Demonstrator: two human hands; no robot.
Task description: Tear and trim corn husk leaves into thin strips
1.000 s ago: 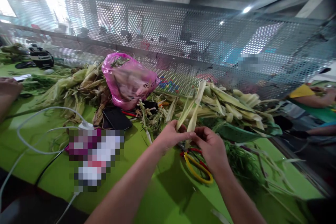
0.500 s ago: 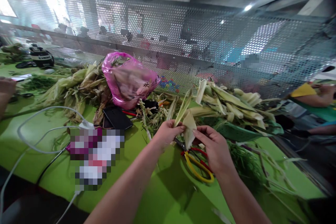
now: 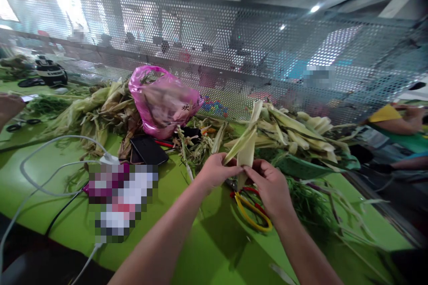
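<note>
Pale corn husks (image 3: 246,153) stand up between my two hands above the green table. My left hand (image 3: 219,170) pinches the husk pieces at their lower left, a long strip leaning up from its fingers. With thumb and forefinger, my right hand (image 3: 270,183) grips the broad husk piece from the right; the two thumbs nearly meet. Scissors (image 3: 253,213) with yellow and red handles lie on the table below my hands, their blades partly hidden. A heap of corn husks (image 3: 294,131) fills a green basket (image 3: 302,167) just behind my right hand.
A pink plastic bag (image 3: 162,102) stands among dried husks (image 3: 103,109) at the back left. Black phones (image 3: 149,150), a white cable (image 3: 50,142) and a blurred-out item lie left. Green fronds (image 3: 312,207) lie right. A perforated metal screen (image 3: 200,53) runs behind. Other people's arms (image 3: 10,107) show at both sides.
The husk pieces between my hands now stand taller, with the strip and broad piece reaching further up. My fingers have shifted slightly lower and closer together. The scissors stay in place.
</note>
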